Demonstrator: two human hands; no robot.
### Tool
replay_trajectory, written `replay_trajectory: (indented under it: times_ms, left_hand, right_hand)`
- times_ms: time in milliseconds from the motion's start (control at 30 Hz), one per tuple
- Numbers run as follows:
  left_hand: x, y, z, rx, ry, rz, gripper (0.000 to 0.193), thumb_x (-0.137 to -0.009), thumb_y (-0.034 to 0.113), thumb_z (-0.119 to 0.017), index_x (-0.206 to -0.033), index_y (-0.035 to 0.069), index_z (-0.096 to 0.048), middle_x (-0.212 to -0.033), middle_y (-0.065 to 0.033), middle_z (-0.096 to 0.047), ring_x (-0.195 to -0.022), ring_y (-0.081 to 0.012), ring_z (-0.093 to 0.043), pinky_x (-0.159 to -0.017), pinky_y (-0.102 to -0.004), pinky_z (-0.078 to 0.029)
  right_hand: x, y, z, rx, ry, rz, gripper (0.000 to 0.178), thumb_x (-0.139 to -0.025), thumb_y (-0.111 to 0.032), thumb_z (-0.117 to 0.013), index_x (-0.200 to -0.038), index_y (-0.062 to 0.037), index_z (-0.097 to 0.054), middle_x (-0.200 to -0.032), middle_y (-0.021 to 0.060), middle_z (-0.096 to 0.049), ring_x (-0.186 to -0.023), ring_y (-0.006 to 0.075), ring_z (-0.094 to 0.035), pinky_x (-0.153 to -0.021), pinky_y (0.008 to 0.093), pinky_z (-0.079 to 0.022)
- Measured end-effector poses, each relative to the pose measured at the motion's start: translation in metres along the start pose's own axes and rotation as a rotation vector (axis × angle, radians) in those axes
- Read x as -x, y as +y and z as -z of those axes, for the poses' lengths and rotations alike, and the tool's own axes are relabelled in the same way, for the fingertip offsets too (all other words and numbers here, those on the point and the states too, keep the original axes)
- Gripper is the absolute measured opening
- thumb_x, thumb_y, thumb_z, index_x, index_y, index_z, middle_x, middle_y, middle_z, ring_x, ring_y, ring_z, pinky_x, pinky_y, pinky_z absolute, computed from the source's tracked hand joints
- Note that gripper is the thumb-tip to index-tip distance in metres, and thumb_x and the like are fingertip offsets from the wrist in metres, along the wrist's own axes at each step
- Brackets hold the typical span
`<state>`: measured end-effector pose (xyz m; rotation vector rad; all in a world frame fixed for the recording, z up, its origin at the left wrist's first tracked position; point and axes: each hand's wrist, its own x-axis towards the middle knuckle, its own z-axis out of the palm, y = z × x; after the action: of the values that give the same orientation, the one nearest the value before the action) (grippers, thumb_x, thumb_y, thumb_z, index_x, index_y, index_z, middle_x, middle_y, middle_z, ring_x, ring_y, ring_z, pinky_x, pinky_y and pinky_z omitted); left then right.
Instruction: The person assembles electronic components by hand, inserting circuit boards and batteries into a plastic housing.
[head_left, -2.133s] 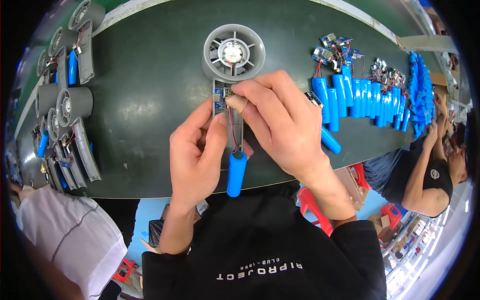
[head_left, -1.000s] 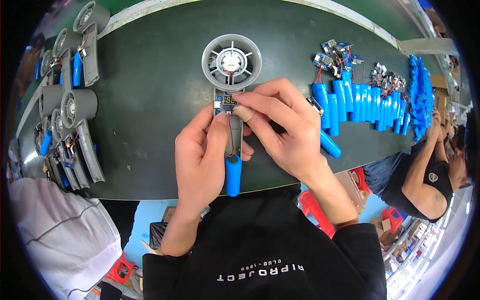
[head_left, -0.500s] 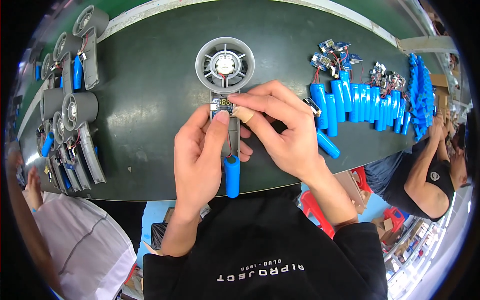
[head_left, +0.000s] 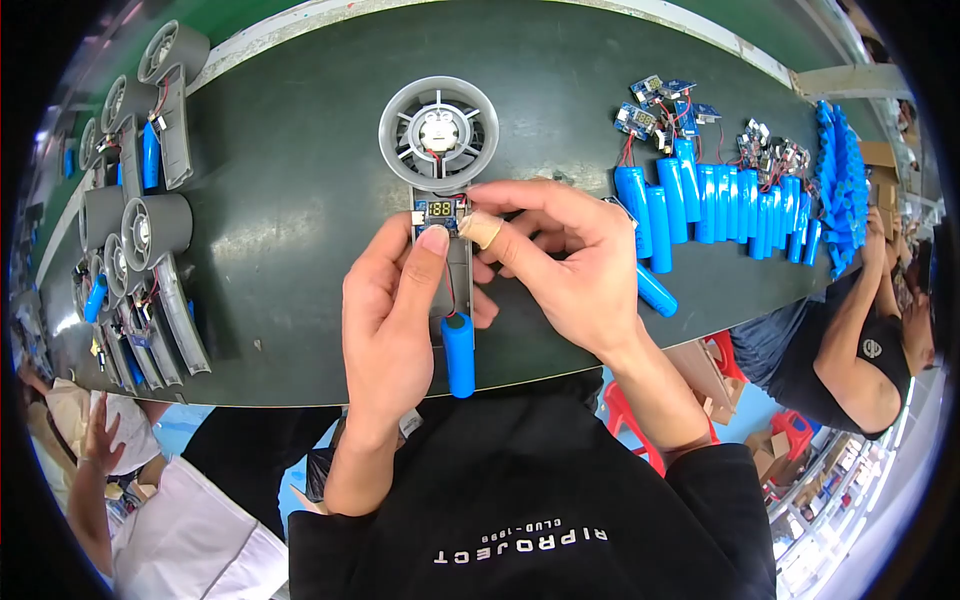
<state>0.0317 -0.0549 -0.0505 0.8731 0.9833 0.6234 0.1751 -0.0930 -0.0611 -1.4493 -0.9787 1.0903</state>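
Note:
In front of me lies a grey handheld fan housing (head_left: 463, 285), its round fan head pointing away from me and its open handle toward me. My left hand (head_left: 392, 315) is closed around the handle, with the thumb pressing on the lower edge of a small blue circuit board (head_left: 438, 212) with a digit display. Thin wires run from the board to a blue cylindrical battery (head_left: 460, 355) at the handle's near end. My right hand (head_left: 590, 275) pinches at the board's right edge, its thumb wrapped in a tan bandage. Its index fingertip touches near the fan's neck.
Right of my hands stands a row of blue batteries (head_left: 707, 205) wired to circuit boards (head_left: 637, 120). Several grey fan housings (head_left: 158, 225) are grouped at the left. The dark green table (head_left: 290, 270) curves along its near edge. Other people (head_left: 850, 350) sit at both sides.
The fan housing and both hands have shifted slightly left. My right index finger has drawn off the board's face toward its upper right corner. At the left, a person has moved.

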Motion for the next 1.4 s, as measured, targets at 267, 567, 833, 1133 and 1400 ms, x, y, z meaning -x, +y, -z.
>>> replay_trajectory:
  times_ms: [267,567,833,1133,1400]
  left_hand:
    - [-0.001,-0.003,0.000,-0.084,-0.003,-0.002,0.028,-0.103,0.024,-0.040,-0.102,0.000,-0.055,-0.072,-0.0065,-0.060,-0.057,-0.0122,-0.060,-0.051,-0.0244,-0.049]
    - [-0.002,0.001,-0.003,-0.020,0.029,0.044,0.026,-0.102,0.023,-0.041,-0.102,0.000,-0.053,-0.074,-0.0082,-0.061,-0.058,-0.0136,-0.061,-0.053,-0.0253,-0.051]
    - [-0.002,0.004,-0.004,-0.004,0.033,0.052,0.025,-0.100,0.021,-0.041,-0.105,-0.001,-0.054,-0.076,-0.0092,-0.062,-0.059,-0.0147,-0.062,-0.054,-0.0255,-0.052]
    - [-0.008,0.007,0.005,0.080,-0.040,0.138,0.035,-0.099,0.021,-0.034,-0.117,-0.001,-0.053,-0.076,-0.0122,-0.063,-0.063,-0.0200,-0.064,-0.060,-0.0306,-0.055]
    - [-0.008,0.010,0.001,-0.009,-0.027,0.115,0.036,-0.098,0.020,-0.032,-0.121,-0.001,-0.052,-0.078,-0.0138,-0.065,-0.065,-0.0211,-0.065,-0.062,-0.0314,-0.055]
  right_hand:
    - [0.000,0.003,-0.004,-0.076,0.049,-0.079,0.021,-0.087,-0.006,-0.068,-0.107,-0.0013,-0.069,-0.086,0.0063,-0.070,-0.069,0.0088,-0.067,-0.056,0.0197,-0.051]
    - [-0.003,-0.005,-0.004,-0.182,0.067,-0.172,0.022,-0.088,-0.013,-0.069,-0.106,-0.0007,-0.067,-0.084,0.0066,-0.071,-0.068,0.0096,-0.067,-0.053,0.0196,-0.049]
    - [-0.010,-0.009,-0.002,-0.103,0.034,-0.263,0.023,-0.087,-0.014,-0.070,-0.104,0.0012,-0.067,-0.084,0.0069,-0.070,-0.064,0.0086,-0.065,-0.049,0.0189,-0.048]
    - [-0.007,-0.002,-0.004,-0.075,0.052,-0.198,0.020,-0.087,-0.015,-0.070,-0.101,-0.0003,-0.067,-0.076,0.0039,-0.068,-0.061,0.0072,-0.063,-0.050,0.0193,-0.048]
    - [-0.005,-0.001,-0.005,-0.035,0.051,-0.194,0.019,-0.088,-0.016,-0.069,-0.100,-0.0007,-0.068,-0.074,0.0035,-0.067,-0.061,0.0058,-0.061,-0.050,0.0198,-0.048]
